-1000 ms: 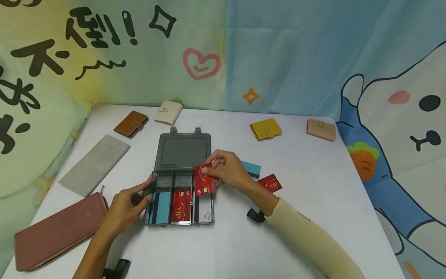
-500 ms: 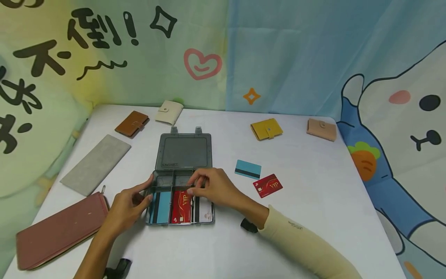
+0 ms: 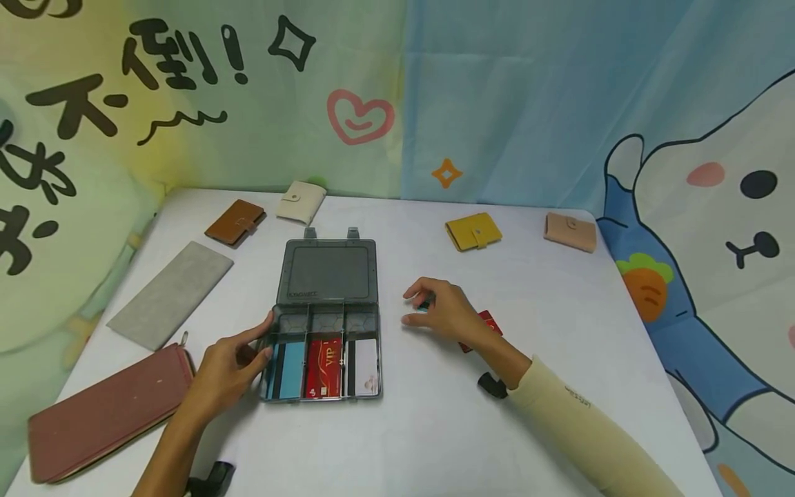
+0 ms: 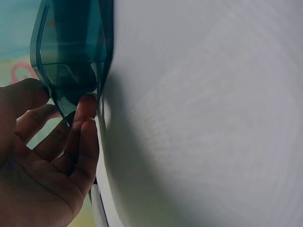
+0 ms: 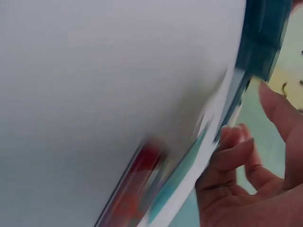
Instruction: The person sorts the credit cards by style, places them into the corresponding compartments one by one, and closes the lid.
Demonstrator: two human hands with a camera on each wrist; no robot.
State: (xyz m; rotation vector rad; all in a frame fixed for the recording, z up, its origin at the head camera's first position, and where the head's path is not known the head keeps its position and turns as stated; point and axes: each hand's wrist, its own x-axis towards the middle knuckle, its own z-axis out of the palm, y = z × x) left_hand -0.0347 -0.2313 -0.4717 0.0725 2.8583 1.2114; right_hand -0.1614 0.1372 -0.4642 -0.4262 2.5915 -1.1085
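A clear grey plastic storage box (image 3: 379,359) lies on the table with its lid (image 3: 329,271) folded back. Its front compartments hold a blue card (image 3: 290,369), a red VIP card (image 3: 324,373) and a white card (image 3: 366,369). My left hand (image 3: 226,369) grips the box's left side, thumb and fingers around its corner in the left wrist view. To the right of the box, my right hand (image 3: 444,310) hovers with thumb and fingers spread apart, holding nothing. Beneath it lies another blue card (image 5: 177,184), mostly hidden in the head view, beside another red card (image 3: 489,322).
At the left are a grey flat wallet (image 3: 170,293) and a long maroon zip wallet (image 3: 112,414). Along the back sit small wallets: brown (image 3: 234,221), cream (image 3: 301,201), yellow (image 3: 473,231) and pink-beige (image 3: 570,232). A printed curtain (image 3: 497,103) hangs behind the table.
My right hand lowered the red card into the box's middle front compartment, let go and moved right, over the loose blue card. My left hand stayed at the box.
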